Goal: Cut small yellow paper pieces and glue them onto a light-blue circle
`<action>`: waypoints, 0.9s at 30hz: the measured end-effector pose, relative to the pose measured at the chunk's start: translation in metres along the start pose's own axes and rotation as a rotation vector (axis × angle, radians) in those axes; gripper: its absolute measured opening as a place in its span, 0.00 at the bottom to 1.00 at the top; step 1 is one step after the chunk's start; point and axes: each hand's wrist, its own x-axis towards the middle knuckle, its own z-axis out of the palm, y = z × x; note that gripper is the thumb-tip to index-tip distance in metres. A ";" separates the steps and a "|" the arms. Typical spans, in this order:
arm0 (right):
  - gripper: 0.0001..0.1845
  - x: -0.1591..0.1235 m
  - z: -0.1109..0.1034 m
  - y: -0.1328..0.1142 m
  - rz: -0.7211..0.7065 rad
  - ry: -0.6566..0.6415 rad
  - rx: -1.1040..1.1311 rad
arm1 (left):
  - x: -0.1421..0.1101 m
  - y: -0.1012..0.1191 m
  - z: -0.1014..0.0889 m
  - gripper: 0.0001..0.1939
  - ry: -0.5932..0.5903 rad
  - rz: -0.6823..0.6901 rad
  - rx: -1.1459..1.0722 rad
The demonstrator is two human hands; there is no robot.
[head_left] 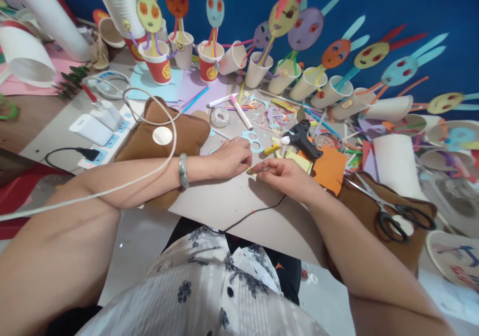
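Note:
Just above the table, my two hands nearly meet at the fingertips. My right hand pinches a small yellowish piece of paper between thumb and fingers. My left hand, with a bracelet on the wrist, is closed with its fingers curled down beside that piece. What is under its fingers is hidden. Beyond the hands lie a light blue paper cutout with round holes, a yellow marker or tool and a black hot glue gun. An orange paper sheet lies right of my right hand.
Several paper cups with rabbit-faced figures, such as a red cup, line the back wall. Scissors rest on a brown cushion at right. A white cable crosses my left forearm near a power strip. Paper scraps litter the table.

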 end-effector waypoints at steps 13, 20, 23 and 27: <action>0.14 0.004 0.010 0.010 -0.390 0.159 -0.938 | 0.000 -0.005 0.001 0.08 0.001 0.008 -0.013; 0.18 0.004 0.013 0.005 -0.429 0.130 -1.086 | 0.000 -0.005 0.000 0.08 -0.014 -0.005 -0.018; 0.18 0.005 0.015 0.004 -0.427 0.119 -1.138 | -0.001 -0.005 0.000 0.08 -0.015 -0.007 -0.018; 0.18 0.008 0.017 0.005 -0.391 0.107 -1.151 | -0.001 -0.005 0.001 0.08 -0.009 -0.007 -0.023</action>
